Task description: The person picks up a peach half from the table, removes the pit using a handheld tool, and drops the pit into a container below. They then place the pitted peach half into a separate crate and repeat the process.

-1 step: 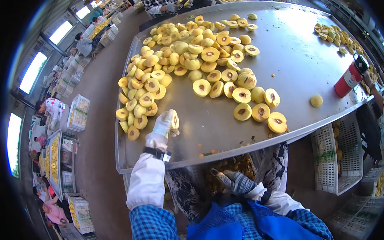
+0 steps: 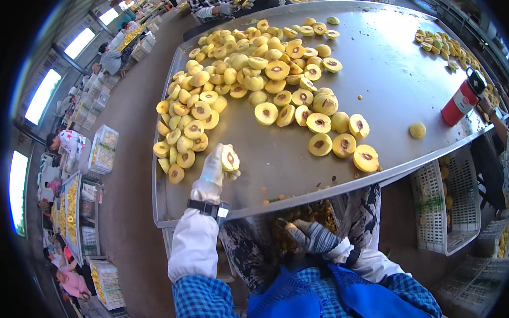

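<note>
My left hand, in a pale glove, holds a yellow peach half above the near left of the metal table. The cut face of this half is turned toward me, with a brown centre. Just beyond and left of it lies a heap of peach halves, many cut side up with brown pits or hollows. Below the table edge, my right hand, in a grey striped glove, is closed over a container of brown scraps. Something small and dark shows at its fingertips, too indistinct to name.
A red bottle with a black lid stands near the table's right edge, beside a single peach. White plastic crates are on the floor at right. Across the table a gloved person works; another person's arm reaches in at right.
My left hand has turned slightly, bringing more of the peach half's cut face into view. My right hand has shifted a little upward and left.
</note>
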Demonstrator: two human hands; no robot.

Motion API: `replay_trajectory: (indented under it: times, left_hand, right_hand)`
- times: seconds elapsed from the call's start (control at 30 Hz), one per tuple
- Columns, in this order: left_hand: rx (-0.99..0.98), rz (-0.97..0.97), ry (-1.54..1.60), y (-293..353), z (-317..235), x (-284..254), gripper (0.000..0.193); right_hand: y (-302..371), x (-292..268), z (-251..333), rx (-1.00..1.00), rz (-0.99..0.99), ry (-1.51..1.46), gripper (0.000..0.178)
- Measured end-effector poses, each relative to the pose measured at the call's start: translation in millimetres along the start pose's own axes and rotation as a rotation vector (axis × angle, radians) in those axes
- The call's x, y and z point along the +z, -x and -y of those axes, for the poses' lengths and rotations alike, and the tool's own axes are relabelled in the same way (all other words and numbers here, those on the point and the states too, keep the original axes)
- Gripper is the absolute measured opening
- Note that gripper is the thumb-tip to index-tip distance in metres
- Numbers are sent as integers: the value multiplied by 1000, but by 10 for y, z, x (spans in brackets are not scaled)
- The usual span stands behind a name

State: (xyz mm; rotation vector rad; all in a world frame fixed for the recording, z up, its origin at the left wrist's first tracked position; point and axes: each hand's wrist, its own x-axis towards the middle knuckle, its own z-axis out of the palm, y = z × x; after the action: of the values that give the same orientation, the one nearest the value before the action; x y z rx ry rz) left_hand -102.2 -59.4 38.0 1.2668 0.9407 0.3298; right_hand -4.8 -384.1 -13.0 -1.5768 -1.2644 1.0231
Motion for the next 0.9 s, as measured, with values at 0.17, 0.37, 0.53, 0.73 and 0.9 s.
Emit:
replay_trajectory:
  times: [0.17,0.37,0.53,0.73,0.9]
  left_hand:
    - [149,149,526,803,26,514,65]
    - [225,178,527,1178,302,855,61]
    - [363,56,502,1256,479,1025,49]
    - [274,-28,684,1386,542,1151,33]
    - [502,-201,499,1419,530,1286,50]
  right_hand:
    - [-265,-180,594,-225,-360,68,34]
    - [-318,-192,888,-163,-353,372,36]
    - [-248,-12,789,-172,-384,402,30]
    - [-180,127,691,-152,-367,313,35]
    - [-195,130,693,-164,-346,-60,44]
